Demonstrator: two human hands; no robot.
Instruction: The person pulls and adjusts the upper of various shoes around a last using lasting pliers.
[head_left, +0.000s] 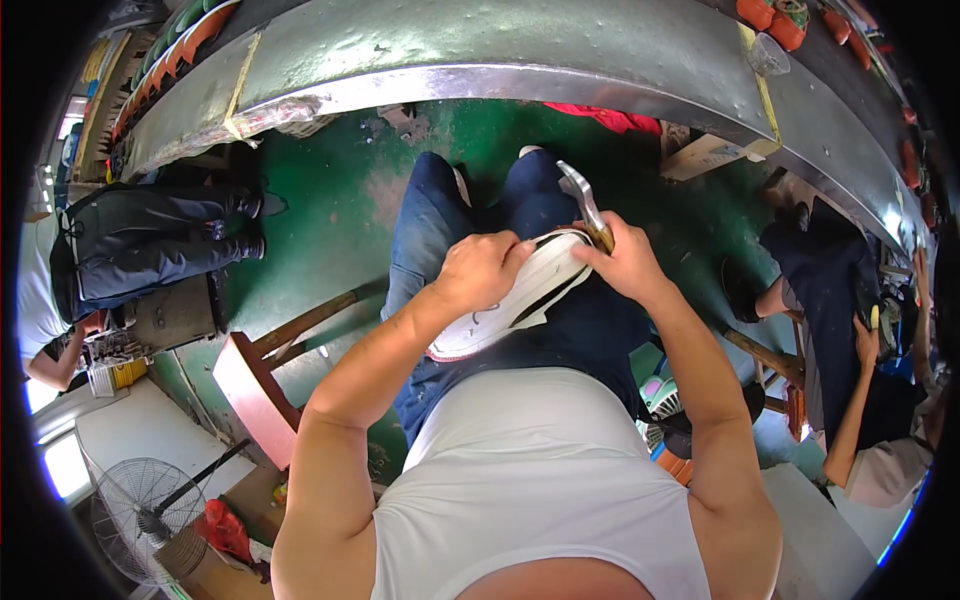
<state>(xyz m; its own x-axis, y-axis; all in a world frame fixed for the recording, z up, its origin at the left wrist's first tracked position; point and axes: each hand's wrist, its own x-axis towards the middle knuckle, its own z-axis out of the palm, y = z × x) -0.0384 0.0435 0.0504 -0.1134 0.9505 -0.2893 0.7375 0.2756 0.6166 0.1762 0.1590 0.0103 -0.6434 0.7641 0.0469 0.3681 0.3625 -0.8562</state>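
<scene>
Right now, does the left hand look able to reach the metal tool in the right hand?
Probably yes: the head of the metal tool sticks out, uncovered, beyond the right hand. The left hand, though, holds the white shoe and would likely need to release it first.

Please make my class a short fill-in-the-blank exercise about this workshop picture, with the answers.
1. The person's left hand holds a mostly ____ shoe.
2. The metal-headed tool is in the person's ____ hand.
3. The floor is coloured ____.
4. The large wire-caged fan is toward the picture's lower ____ corner.

Missing words: white; right; green; left.
</scene>
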